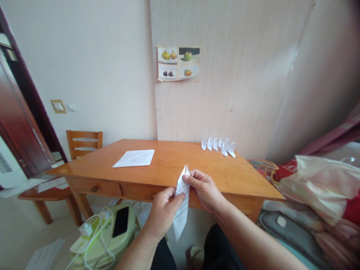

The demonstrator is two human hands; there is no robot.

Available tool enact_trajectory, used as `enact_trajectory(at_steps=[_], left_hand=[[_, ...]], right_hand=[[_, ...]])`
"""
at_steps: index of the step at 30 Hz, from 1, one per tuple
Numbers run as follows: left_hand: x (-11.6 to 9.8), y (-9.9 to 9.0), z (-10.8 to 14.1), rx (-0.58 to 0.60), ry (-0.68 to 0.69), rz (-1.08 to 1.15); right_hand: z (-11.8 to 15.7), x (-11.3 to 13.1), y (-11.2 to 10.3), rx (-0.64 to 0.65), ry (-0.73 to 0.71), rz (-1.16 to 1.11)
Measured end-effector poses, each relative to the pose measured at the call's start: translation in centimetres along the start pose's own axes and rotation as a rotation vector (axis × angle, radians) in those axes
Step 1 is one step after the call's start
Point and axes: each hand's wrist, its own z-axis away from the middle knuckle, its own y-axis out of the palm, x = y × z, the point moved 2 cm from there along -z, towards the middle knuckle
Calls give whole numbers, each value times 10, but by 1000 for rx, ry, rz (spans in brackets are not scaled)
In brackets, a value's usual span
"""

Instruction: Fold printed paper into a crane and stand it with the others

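Note:
Between my two hands is a folded sheet of printed paper (182, 210), narrow and long, with pointed ends at top and bottom. My left hand (168, 206) pinches its left edge around the middle, thumb lying on the printed face. Higher up, my right hand (203, 188) grips the upper right side near the split tip, thumb in front and fingers behind. The paper is held up just before the table's front edge. Several small folded paper pieces (216, 144) stand in rows at the table's back right. A stack of printed sheets (134, 158) lies on the left part of the table.
The wooden table (171, 159) has drawers in front. A wooden chair (84, 144) stands at its left. Below left, a green container (128, 225) carries a black phone (121, 222) and white cables (98, 240). Plastic bags (317, 180) crowd the right side.

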Motion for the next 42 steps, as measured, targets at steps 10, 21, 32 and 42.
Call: enact_trajectory(at_steps=[10, 21, 32, 42], left_hand=[[10, 1, -1, 110, -102, 271], [19, 1, 0, 184, -125, 366], [12, 3, -1, 172, -77, 322], [14, 1, -4, 22, -14, 199]], right_hand=[[1, 5, 5, -82, -51, 101], [-1, 6, 5, -172, -137, 343], [3, 7, 5, -91, -61, 203], [14, -17, -1, 77, 166, 103]])
